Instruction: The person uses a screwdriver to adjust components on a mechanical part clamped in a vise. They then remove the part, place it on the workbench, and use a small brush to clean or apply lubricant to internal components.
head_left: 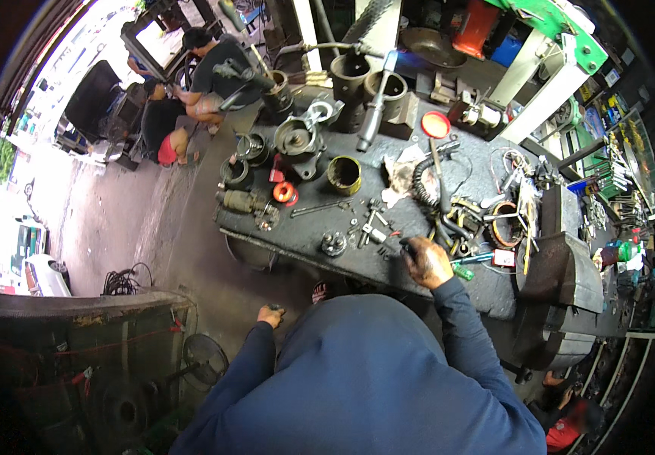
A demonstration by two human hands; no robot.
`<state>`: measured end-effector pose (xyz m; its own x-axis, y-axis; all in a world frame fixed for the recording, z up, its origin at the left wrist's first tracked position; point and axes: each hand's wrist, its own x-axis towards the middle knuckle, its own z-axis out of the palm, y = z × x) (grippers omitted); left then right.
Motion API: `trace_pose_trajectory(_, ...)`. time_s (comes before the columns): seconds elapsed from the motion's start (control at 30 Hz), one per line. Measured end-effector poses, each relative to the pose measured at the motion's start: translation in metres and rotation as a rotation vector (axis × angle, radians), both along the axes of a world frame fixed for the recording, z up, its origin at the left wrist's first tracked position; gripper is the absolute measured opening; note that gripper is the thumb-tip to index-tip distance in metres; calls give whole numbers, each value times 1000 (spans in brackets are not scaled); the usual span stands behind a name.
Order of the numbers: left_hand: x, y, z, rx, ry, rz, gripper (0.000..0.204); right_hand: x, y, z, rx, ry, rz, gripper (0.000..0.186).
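Observation:
My right hand [427, 263] is over the front edge of the dark workbench [304, 233], its fingers curled around something dark and small that I cannot make out. Just left of it lie a T-shaped metal tool [373, 227] and several small fasteners. A green object [461, 271] is beside its wrist. My left hand [270, 315] hangs low in front of the bench, closed, and what it may hold is too small to tell. On the bench's near side sits a round metal part [333, 243]. A long-handled wrench [320, 207] lies behind that.
Metal cylinders, a cast housing [297, 138] and a yellowish ring-shaped can [344, 175] crowd the bench's back left. A black coiled hose [424, 182] and tangled tools cover its right. A bench vise [566, 277] stands at the right end. Two people crouch at the far left; another is at lower right.

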<state>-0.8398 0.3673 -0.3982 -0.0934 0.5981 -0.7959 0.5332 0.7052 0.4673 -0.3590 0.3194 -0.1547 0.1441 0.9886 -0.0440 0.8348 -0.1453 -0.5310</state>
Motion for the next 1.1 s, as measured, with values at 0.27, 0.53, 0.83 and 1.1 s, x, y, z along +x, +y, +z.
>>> trace_pose_trajectory(0.27,-49,-20,-25,8,-34,97,17,-41,118,25,334,76,116,41)
trace_pose_trajectory(0.53,-52,-34,8,69,86,159,23,-51,187,11,-109,43,-34,42)
trace_pose_trajectory(0.83,-69,-70,35,-105,213,141,55,-48,191,-14,-12,97,-57,51)
trace_pose_trajectory(1.1,-58,-44,25,53,309,-310,53,-56,174,-16,163,176,-57,58)
